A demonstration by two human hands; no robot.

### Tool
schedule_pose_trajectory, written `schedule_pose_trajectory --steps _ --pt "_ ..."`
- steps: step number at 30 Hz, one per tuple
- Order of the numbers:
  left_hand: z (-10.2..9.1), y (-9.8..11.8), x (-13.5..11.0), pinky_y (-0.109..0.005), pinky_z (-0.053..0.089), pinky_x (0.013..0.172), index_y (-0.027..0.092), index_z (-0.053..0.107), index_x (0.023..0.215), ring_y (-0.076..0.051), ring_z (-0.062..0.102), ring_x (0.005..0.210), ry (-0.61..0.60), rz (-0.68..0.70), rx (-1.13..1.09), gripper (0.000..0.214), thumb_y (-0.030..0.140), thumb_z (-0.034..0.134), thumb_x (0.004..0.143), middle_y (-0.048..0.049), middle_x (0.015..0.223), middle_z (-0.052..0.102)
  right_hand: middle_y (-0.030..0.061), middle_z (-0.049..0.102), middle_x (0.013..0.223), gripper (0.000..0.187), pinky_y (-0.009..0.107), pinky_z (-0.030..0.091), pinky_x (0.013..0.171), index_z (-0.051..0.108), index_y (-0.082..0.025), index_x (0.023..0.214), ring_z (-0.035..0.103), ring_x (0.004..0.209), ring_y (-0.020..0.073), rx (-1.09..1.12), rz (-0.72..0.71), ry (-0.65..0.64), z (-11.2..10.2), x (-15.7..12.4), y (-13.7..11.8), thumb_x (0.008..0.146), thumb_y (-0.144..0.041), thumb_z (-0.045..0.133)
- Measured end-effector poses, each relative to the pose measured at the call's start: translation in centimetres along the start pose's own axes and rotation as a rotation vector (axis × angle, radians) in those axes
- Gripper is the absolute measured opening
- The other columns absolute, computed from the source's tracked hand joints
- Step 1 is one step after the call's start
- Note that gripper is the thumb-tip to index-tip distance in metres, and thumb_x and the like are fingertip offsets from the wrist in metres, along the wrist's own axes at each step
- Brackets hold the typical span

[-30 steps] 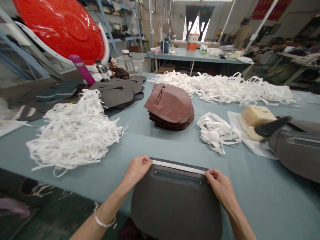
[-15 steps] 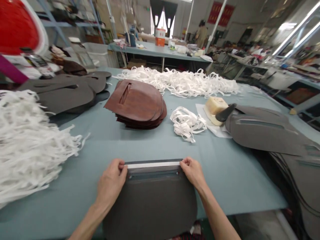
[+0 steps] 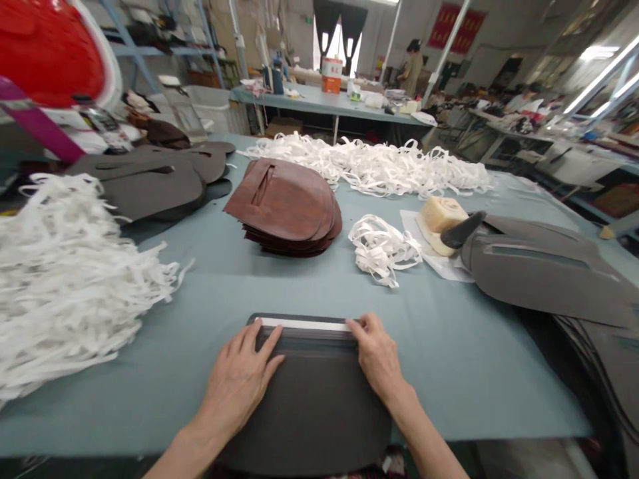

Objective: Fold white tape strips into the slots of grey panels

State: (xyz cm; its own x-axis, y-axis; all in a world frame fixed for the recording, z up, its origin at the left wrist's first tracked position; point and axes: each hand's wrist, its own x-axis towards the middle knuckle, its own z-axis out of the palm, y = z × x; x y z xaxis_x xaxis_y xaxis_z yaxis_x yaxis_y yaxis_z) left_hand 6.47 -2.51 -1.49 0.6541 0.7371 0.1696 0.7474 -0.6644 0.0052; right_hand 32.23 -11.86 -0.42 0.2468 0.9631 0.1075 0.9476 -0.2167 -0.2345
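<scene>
A dark grey rounded leather piece (image 3: 309, 399) lies at the near edge of the table, with a white tape strip (image 3: 304, 324) along its top edge. My left hand (image 3: 239, 379) lies flat on the piece with fingers stretched out, fingertips at the strip's left end. My right hand (image 3: 377, 356) rests on the piece's right side, fingers curled, pressing the strip's right end.
A stack of brown leather pieces (image 3: 287, 206) sits mid-table. White strip piles lie at the left (image 3: 64, 279), at the back (image 3: 374, 166) and in a small bundle (image 3: 382, 249). Grey pieces lie at the right (image 3: 539, 269) and back left (image 3: 150, 179). A yellowish block (image 3: 442, 213) sits by them.
My left hand opened from a pinch at the strip's end and now lies flat on the grey piece. My right hand slid slightly left along the strip. The view shifted a little.
</scene>
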Motion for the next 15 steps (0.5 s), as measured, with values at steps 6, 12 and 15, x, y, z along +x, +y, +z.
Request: schedule_pose_trajectory --steps 6,12,15 --pt "0.1 -1.9 3.3 -0.043 0.043 0.091 0.029 0.056 0.118 -0.026 0.049 0.112 0.039 -0.020 -0.134 0.030 0.034 0.043 0.092 -0.0094 0.122 0.054 0.0059 0.055 0.089 0.016 0.030 0.037 0.073 0.061 -0.020 0.088 0.048 0.085 0.0200 -0.016 -0.229 -0.003 -0.1 -0.4 -1.9 0.083 -0.010 0.050" --pt "0.5 -2.3 4.0 -0.038 0.044 0.087 0.025 0.058 0.109 -0.021 0.050 0.106 0.103 -0.113 -0.294 0.027 0.017 0.039 0.092 -0.0059 0.113 0.058 0.0072 0.059 0.080 0.020 0.030 0.037 0.063 0.057 -0.017 0.085 0.055 0.073 0.0205 -0.155 -0.089 -0.030 0.9 2.7 -3.6 0.089 -0.037 0.053" --pt "1.1 -2.7 3.6 -0.038 0.043 0.090 0.023 0.057 0.111 -0.020 0.049 0.107 0.148 -0.109 -0.383 0.029 0.013 0.037 0.092 -0.0055 0.113 0.059 0.0066 0.061 0.072 0.025 0.030 0.035 0.063 0.057 -0.019 0.077 0.056 0.072 0.0217 -0.196 -0.100 -0.046 1.9 4.3 -5.0 0.091 -0.038 0.051"
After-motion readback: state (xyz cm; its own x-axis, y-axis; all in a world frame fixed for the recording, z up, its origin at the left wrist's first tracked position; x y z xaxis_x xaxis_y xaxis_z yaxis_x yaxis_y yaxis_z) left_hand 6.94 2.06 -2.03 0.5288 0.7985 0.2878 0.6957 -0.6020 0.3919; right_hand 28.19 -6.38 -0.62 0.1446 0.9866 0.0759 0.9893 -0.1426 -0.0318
